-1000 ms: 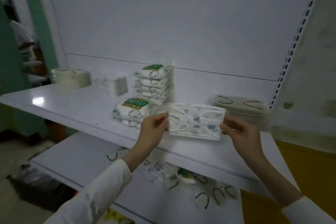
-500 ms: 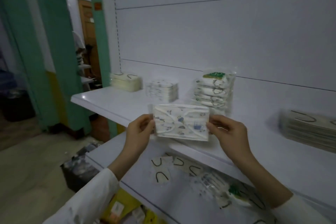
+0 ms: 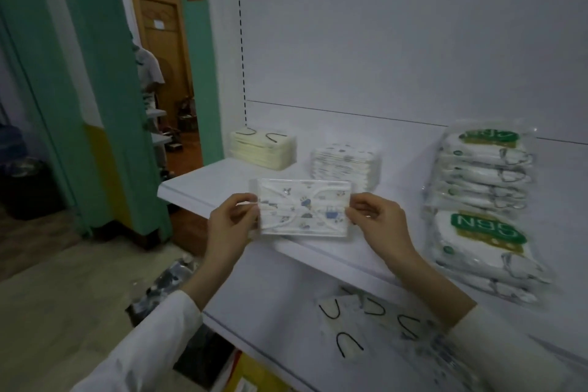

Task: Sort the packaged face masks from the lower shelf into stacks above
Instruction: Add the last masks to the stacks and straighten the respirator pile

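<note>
the printed mask pack (image 3: 304,210) is white with small blue and grey cartoon figures. the stack of printed masks (image 3: 345,164) shows the same white with blue-grey specks. the cream stack (image 3: 262,149) is pale yellow with black ear loops. the labelled stacks (image 3: 483,169) are white packs with green labels lettered in white. the upper shelf (image 3: 203,184) and lower shelf (image 3: 280,296) are white. the loose masks (image 3: 350,347) are whitish with black loops. the sleeves (image 3: 152,347) are white, the pillar (image 3: 203,89) green, the door (image 3: 165,57) brown wood.

Flat patterned packaged mask (image 3: 304,208) above upper shelf (image 3: 203,183)
</note>
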The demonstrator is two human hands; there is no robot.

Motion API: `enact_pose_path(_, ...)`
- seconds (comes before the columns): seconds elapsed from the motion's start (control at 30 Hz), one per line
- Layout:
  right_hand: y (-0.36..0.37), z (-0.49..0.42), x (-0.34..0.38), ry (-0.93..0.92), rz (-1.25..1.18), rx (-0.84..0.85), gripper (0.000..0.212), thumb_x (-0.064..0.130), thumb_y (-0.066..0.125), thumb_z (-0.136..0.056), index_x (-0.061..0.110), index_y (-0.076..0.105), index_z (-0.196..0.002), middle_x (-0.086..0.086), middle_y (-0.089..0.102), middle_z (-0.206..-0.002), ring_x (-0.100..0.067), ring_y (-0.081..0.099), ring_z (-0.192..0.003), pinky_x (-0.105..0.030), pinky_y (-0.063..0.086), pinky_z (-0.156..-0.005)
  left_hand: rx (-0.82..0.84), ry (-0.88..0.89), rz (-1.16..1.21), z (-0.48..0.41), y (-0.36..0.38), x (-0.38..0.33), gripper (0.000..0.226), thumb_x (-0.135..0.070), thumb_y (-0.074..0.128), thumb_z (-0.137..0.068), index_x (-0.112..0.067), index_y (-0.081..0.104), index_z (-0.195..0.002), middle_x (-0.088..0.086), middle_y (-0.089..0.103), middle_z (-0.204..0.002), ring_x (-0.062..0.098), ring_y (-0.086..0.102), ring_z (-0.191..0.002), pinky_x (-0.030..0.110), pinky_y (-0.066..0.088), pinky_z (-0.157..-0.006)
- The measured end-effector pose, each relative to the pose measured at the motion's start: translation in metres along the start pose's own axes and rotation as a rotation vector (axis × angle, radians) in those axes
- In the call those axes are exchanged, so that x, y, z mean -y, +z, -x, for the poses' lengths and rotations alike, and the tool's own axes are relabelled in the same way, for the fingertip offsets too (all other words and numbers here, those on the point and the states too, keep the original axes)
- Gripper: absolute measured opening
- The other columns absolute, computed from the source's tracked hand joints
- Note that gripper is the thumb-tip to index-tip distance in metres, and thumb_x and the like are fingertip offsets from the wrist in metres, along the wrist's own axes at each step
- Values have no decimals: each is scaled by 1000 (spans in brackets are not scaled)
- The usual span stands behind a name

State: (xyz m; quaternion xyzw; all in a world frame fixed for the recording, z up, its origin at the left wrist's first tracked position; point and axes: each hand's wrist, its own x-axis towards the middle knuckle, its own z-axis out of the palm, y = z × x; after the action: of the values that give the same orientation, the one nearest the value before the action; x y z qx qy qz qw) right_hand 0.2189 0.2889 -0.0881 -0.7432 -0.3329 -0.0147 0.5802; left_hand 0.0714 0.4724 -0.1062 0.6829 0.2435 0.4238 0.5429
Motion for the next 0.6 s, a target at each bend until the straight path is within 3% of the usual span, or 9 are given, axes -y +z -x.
enact_pose_path(0.07, 3, -24, -10, 28, 36, -36, 14, 8, 67, -85, 20, 69, -93, 13, 66, -83, 2, 62, -80, -21, 50, -85, 18, 9, -7, -31, 16, 8, 18, -7, 60, -89, -14, 66, -104, 1, 69, -99, 16, 66, -88, 26, 56, -77)
enact_pose_path(0.13, 5, -50, -19, 65, 51, -103, 19, 9, 65, -87, 10, 70, -105, 8, 65, -87, -5, 63, -82, -22, 50, -87, 41, 7, -15, -63, 35, 11, 25, -8, 61, -89, -11, 66, -113, 1, 67, -103, 15, 65, -89, 29, 54, -84)
enact_pose_path(0.2, 6, -81, -23, 94, 38, -204, 21, 8, 62, -88, 9, 68, -109, 3, 65, -88, -18, 64, -87, -31, 52, -88, 77, 31, 23, -96, 55, 8, 28, -7, 62, -88, -8, 65, -115, 0, 68, -97, 10, 64, -82, 29, 53, -85)
enact_pose_path(0.27, 9, -114, -21, 119, 28, -331, 28, 10, 60, -90, 13, 60, -118, 0, 63, -95, -17, 62, -84, -22, 51, -75, 111, 87, 13, -131, 75, 1, 28, -6, 64, -86, -7, 66, -115, -4, 69, -85, 6, 62, -74, 27, 52, -86)
enact_pose_path(0.33, 11, -150, -18, 178, 8, -458, 32, 12, 58, -91, 16, 51, -122, 0, 59, -99, -9, 55, -75, -8, 41, -58, 114, 134, -25, -169, 96, -9, 28, -7, 64, -85, -9, 66, -113, -9, 66, -77, 4, 60, -70, 16, 50, -78)
enact_pose_path(0.4, 12, -183, -18, 266, -13, -572, 31, 9, 57, -91, 15, 49, -121, -4, 58, -103, -5, 50, -66, -9, 36, -51, 128, 149, -79, -205, 120, -18, 21, -8, 64, -84, -12, 65, -104, -4, 66, -77, 5, 59, -65, 8, 47, -60)
enact_pose_path(0.47, 12, -207, -23, 332, -2, -656, 27, 5, 57, -90, 12, 54, -116, -8, 57, -107, -4, 48, -64, -15, 39, -55, 172, 121, -142, -238, 145, -22, 12, -10, 66, -81, -11, 63, -93, 6, 68, -85, 11, 60, -66, 10, 44, -54)
enact_pose_path(0.6, 13, -232, -40, 425, 112, -735, 19, 4, 55, -89, 7, 65, -106, -11, 64, -108, -19, 57, -80, -24, 46, -71, 283, 92, -290, -278, 183, -11, 8, -6, 66, -77, -9, 70, -84, 10, 71, -90, 22, 65, -88, 23, 48, -78)
